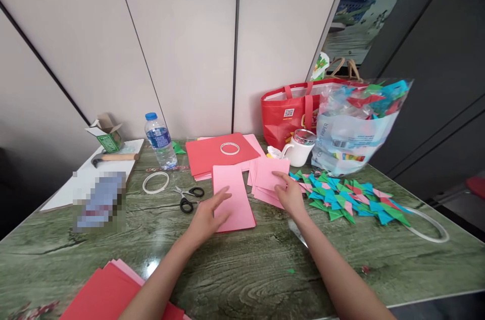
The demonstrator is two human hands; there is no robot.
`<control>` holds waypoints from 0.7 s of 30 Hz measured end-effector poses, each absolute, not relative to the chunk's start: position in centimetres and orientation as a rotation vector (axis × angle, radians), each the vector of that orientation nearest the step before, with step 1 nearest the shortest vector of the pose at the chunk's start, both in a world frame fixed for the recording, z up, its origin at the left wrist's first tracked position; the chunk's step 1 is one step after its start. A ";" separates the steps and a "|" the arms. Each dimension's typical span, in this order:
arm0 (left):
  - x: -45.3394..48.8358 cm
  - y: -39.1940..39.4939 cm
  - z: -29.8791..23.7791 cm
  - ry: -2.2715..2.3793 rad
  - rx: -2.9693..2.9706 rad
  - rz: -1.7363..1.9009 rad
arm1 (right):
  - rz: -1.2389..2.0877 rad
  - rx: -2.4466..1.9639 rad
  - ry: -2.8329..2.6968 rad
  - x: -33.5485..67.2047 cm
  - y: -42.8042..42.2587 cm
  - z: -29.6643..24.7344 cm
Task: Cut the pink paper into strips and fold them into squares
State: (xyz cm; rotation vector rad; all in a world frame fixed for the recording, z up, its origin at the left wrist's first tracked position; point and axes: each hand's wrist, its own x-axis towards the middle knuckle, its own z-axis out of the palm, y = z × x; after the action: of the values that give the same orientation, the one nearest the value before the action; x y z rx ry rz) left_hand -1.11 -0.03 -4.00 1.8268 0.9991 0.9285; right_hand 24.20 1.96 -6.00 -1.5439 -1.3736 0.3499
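My left hand [209,215] rests at the left edge of a stack of pink paper strips [235,199], its thumb and fingers spread apart. A red layer shows along the stack's lower edge. My right hand [291,196] lies over a loose pile of smaller pink sheets [265,178], fingers apart, fingertips on the top sheet. Left of my left hand lie black-handled scissors [189,196], partly open. Behind the strips are larger red sheets [212,151] with a white ring of tape [230,148] on top.
Folded paper triangles [341,196] and a white ring [435,231] lie right. A white mug [301,151], red bag [280,118] and filled plastic bag [344,143] stand behind. At left are a bottle [161,146], tape roll [155,182], hammer [113,157] and red paper [106,292].
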 end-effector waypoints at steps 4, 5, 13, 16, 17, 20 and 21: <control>-1.2 -0.4 -4.6 0.991 2.210 0.592 | -0.026 -1.657 -1.383 23.9 1.9 -6.4; -1.2 -0.4 -4.8 1.004 2.236 0.571 | -0.080 -1.628 -1.383 23.5 1.8 -6.4; -1.0 0.3 -4.6 1.054 2.001 0.798 | 0.834 -1.013 -1.864 20.1 0.0 -4.8; -0.8 0.2 -4.3 1.042 1.948 0.886 | 1.070 -0.987 -1.933 19.4 -0.4 -5.1; -0.7 0.2 -4.2 1.058 1.935 0.924 | 1.084 -1.000 -1.919 19.3 -0.4 -5.3; -0.8 0.1 -3.8 1.173 1.838 1.145 | 1.063 -1.050 -1.822 19.4 0.0 -5.7; -0.8 0.1 -3.7 1.211 1.737 1.261 | 1.045 -1.064 -1.786 19.5 0.2 -5.7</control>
State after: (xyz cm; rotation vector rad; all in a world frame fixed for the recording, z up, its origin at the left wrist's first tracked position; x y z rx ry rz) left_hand -0.82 0.10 -3.67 1.7368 1.2106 1.2610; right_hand 19.53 0.20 -5.67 -1.0643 -1.7855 1.0452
